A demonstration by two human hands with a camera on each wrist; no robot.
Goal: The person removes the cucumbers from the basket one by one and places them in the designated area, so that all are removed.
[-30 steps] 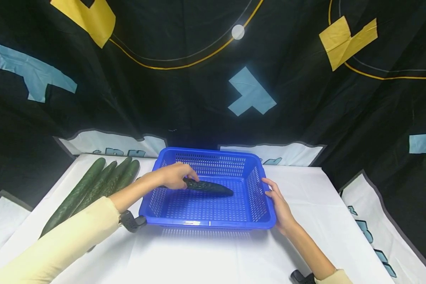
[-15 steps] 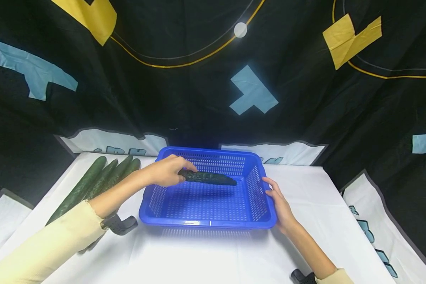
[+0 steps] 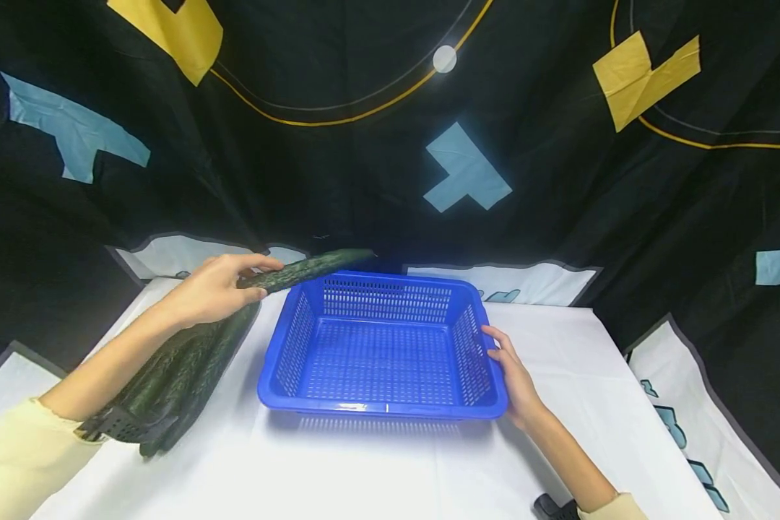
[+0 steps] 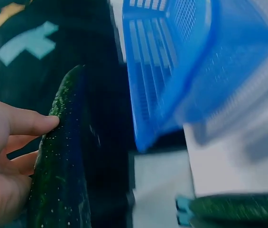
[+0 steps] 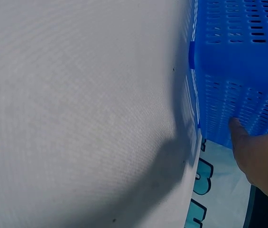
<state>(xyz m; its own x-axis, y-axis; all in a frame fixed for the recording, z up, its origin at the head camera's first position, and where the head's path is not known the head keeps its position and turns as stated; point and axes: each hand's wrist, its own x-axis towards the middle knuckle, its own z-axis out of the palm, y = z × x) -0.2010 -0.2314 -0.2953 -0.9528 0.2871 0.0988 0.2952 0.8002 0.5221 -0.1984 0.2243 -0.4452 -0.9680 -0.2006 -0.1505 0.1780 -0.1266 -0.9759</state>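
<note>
My left hand point(image 3: 224, 285) pinches a dark green cucumber point(image 3: 318, 269) near one end, thumb on one side and fingers on the other. The cucumber is raised, its far end passing over the basket's back left corner. In the left wrist view the bumpy cucumber point(image 4: 60, 161) shows close up beside the thumb. My right hand point(image 3: 513, 375) holds the right rim of the blue plastic basket point(image 3: 383, 410), fingertips over the edge. Seen from the right wrist, the thumb of that hand point(image 5: 262, 156) presses the outer wall of the basket point(image 5: 233, 95). No cucumber shows inside the basket.
Several cucumbers point(image 3: 188, 375) lie side by side on the white-covered table point(image 3: 364, 469), left of the basket, partly hidden under the left forearm. Behind the table hangs a black cloth point(image 3: 338, 180) with blue and yellow shapes.
My left hand has lifted the cucumber up out of the basket and carried it left, over the other cucumbers, turning its tip upward. The right hand and basket have stayed nearly still.
</note>
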